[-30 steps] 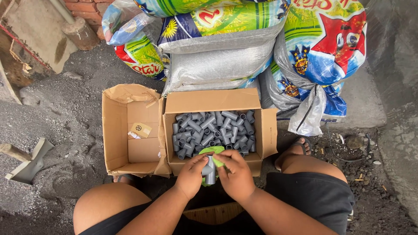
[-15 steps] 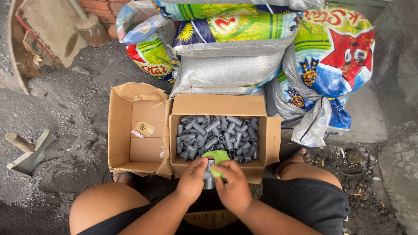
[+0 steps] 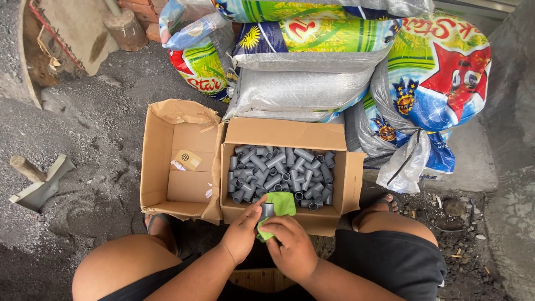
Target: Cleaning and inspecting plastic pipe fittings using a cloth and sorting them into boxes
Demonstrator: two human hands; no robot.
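My left hand [image 3: 241,231] holds a grey plastic pipe fitting [image 3: 268,209] by its side. My right hand [image 3: 291,247] presses a bright green cloth [image 3: 281,205] against that fitting. Both hands hover over the near edge of a cardboard box [image 3: 290,135] packed with several grey pipe fittings [image 3: 278,173]. To its left stands a second open cardboard box [image 3: 161,150], holding only a small tan paper tag [image 3: 188,160].
Large printed sacks [image 3: 312,61] are piled behind the boxes, one with a plastic bag [image 3: 407,161] hanging from it. A wooden-handled tool [image 3: 36,181] lies on the grey gravel ground at the left. My bare knees and sandalled feet flank the boxes.
The view has drifted slightly. The green cloth now lies over the right side of the fitting, and my right hand has shifted lower around it.
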